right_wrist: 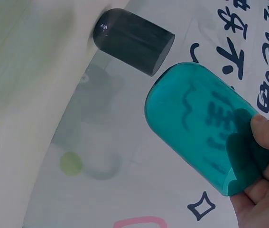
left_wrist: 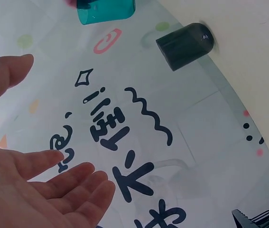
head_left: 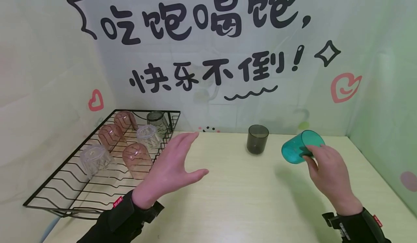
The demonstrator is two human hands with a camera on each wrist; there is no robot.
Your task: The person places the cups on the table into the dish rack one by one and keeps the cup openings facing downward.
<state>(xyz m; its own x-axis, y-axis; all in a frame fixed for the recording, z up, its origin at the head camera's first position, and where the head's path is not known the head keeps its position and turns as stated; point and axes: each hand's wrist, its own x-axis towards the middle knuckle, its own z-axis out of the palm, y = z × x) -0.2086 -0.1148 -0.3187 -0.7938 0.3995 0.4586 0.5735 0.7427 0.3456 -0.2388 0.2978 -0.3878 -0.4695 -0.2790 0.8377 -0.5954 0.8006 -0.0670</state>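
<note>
My right hand (head_left: pixel 330 174) pinches a teal see-through cup (head_left: pixel 294 149) by its rim, thumb on one side and fingers on the other. The cup is tilted above the table, its mouth toward the hand, as the right wrist view also shows of the teal cup (right_wrist: pixel 196 123). To its left a dark grey see-through cup (head_left: pixel 257 140) stands upright on the table. My left hand (head_left: pixel 171 167) is held in the air beside the rack, fingers spread apart from the thumb, with nothing in it.
A black wire rack (head_left: pixel 65 170) stands at the left, holding upside-down glasses: several pink ones, such as a pink glass (head_left: pixel 137 158), clear ones like a clear glass (head_left: pixel 94 158), and a dark grey glass (head_left: pixel 157 120). Behind the table (head_left: pixel 234 196) hangs a printed cloth (head_left: pixel 182 109).
</note>
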